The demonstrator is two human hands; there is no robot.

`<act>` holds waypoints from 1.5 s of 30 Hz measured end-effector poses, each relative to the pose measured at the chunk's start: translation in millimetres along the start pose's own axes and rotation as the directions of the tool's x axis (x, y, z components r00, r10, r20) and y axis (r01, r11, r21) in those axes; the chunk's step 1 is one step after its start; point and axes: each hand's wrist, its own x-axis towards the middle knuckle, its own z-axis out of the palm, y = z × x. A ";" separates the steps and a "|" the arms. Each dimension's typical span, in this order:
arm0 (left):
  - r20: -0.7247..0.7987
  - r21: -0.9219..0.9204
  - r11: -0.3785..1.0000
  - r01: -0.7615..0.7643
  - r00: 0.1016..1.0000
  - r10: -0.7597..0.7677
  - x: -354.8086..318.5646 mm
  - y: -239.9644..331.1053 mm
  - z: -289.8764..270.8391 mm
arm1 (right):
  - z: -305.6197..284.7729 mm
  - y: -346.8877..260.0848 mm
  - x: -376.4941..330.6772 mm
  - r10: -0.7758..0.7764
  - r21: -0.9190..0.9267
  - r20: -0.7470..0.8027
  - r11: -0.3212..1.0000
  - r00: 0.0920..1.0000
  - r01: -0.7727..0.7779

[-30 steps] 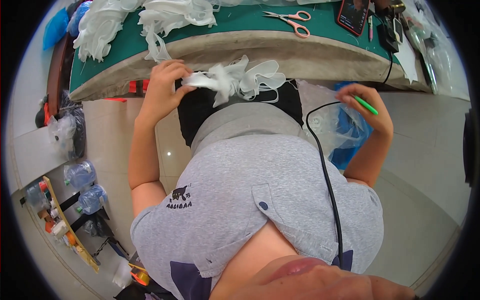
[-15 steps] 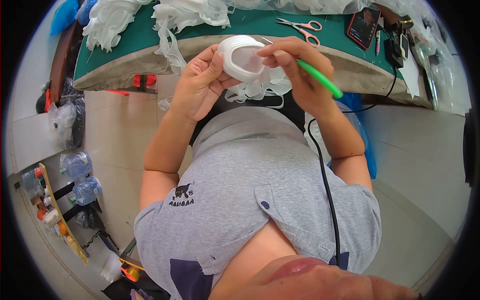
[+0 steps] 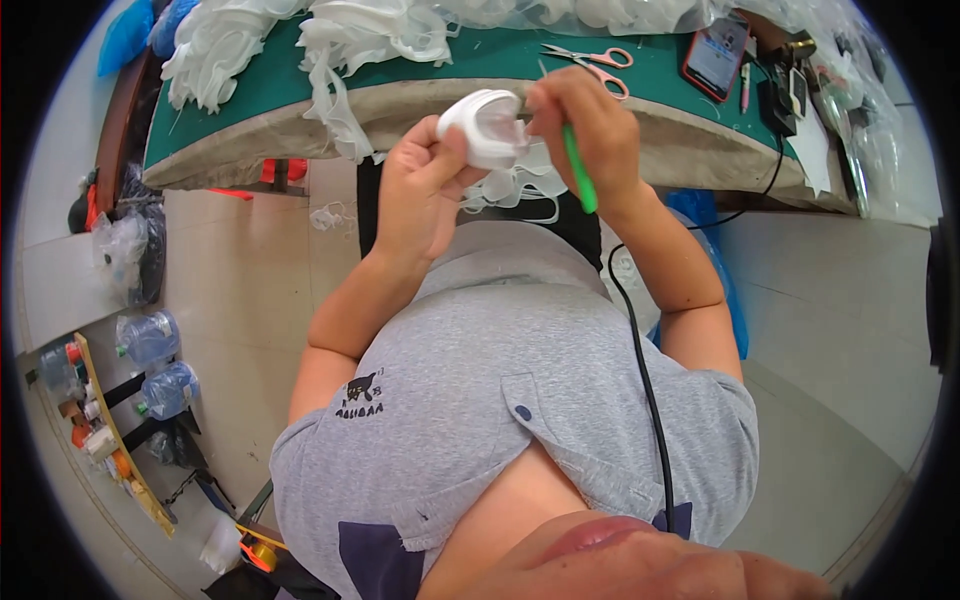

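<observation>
My left hand (image 3: 425,178) is closed around a white, oval, hollow part (image 3: 480,130) with a rounded rim. The part is tilted, and its opening faces to the right. Close to that opening, my right hand (image 3: 590,125) grips a green-handled tool (image 3: 578,172). A thin, pointed tip shows above its fingers, pointing up and away from the white part; whether it is a blade or a pick I cannot tell. Below the part, thin white curved scraps (image 3: 515,188) lie over my lap.
On the green mat (image 3: 490,72) are orange-handled scissors (image 3: 600,70), a red-edged phone (image 3: 716,58) and a pen (image 3: 745,88). Piles of white soft pieces (image 3: 375,35) cover its far side, one hanging over the cloth-covered edge. A black cable (image 3: 645,350) runs down my front.
The white part has tipped so its opening turns to the right. My right hand has drawn slightly left and its tool handle has swung more upright. The phone's screen picture has changed.
</observation>
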 end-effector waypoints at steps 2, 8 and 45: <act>0.007 -0.073 0.997 -0.030 1.000 0.030 -5.4 9.3 -3.8 | -8.6 6.3 4.6 0.219 0.146 -0.064 0.967 0.974 -0.208; -0.062 0.025 0.981 -0.190 0.980 0.191 -1.7 15.0 4.4 | -20.4 2.1 -2.1 0.021 0.150 -0.074 0.989 0.997 -0.009; -0.310 -0.214 0.804 -0.554 0.820 0.482 18.9 85.1 -89.5 | -22.9 44.8 -66.0 0.442 -0.230 0.091 0.881 0.892 -0.413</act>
